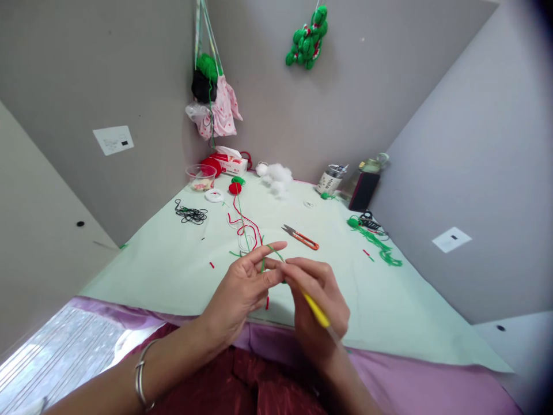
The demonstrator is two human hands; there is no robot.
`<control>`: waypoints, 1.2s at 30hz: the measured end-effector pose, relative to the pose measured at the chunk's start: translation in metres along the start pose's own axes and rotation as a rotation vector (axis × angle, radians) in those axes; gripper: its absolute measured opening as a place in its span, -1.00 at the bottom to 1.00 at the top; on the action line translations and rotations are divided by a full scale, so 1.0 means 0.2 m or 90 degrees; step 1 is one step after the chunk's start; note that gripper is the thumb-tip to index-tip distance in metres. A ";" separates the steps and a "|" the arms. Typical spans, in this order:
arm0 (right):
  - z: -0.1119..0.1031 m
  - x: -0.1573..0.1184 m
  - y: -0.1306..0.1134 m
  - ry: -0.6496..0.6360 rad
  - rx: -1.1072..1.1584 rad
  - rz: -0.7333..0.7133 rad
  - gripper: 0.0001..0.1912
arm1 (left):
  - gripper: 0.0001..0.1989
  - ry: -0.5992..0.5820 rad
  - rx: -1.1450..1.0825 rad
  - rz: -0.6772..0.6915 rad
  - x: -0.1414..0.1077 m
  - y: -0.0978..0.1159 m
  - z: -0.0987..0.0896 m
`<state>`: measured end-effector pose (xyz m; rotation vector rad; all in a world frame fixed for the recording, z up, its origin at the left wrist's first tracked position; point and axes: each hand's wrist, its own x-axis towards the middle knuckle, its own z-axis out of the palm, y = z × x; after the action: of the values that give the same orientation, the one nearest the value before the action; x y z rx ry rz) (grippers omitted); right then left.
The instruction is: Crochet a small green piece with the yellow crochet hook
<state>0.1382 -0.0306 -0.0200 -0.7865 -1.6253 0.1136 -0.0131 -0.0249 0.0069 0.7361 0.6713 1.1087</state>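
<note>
Green yarn (263,264) runs over the raised index finger of my left hand (244,288), whose thumb and other fingers are pinched together beside a small dark green bit of work. My right hand (319,302) is closed around a crochet hook with a yellow handle (317,311), its tip meeting my left thumb and fingertips. The hook's tip and most of the green work are hidden by the fingers. Beyond my hands, red yarn (243,218) and white loops lie on the pale green tabletop (151,271).
Orange-handled snips (301,237) lie just beyond my hands. Black cord (190,213), a clear tub (201,177) and a tissue box (231,163) are at the left. White stuffing (277,176) sits at the back; a pen tin (330,180), phone (364,191) and green strands (380,245) stand or lie right.
</note>
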 end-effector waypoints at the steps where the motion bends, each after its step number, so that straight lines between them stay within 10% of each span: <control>1: -0.01 0.00 0.00 0.005 -0.022 -0.027 -0.62 | -0.53 -0.012 -0.023 -0.023 0.01 0.00 -0.01; 8: -0.06 0.05 0.01 0.051 0.248 0.244 -0.77 | -0.67 -0.037 -0.059 0.001 0.02 0.02 -0.03; 18: -0.06 0.03 0.03 0.013 0.357 0.330 -0.77 | -0.62 -0.034 0.088 0.032 -0.01 0.01 -0.02; 36: -0.05 -0.03 0.01 -0.049 -0.151 -0.145 -0.64 | -0.54 0.021 0.153 0.085 -0.02 -0.02 -0.01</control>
<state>0.1484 -0.0370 -0.0239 -0.7768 -1.8121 -0.2176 -0.0139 -0.0297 0.0036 0.9817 0.8019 1.1752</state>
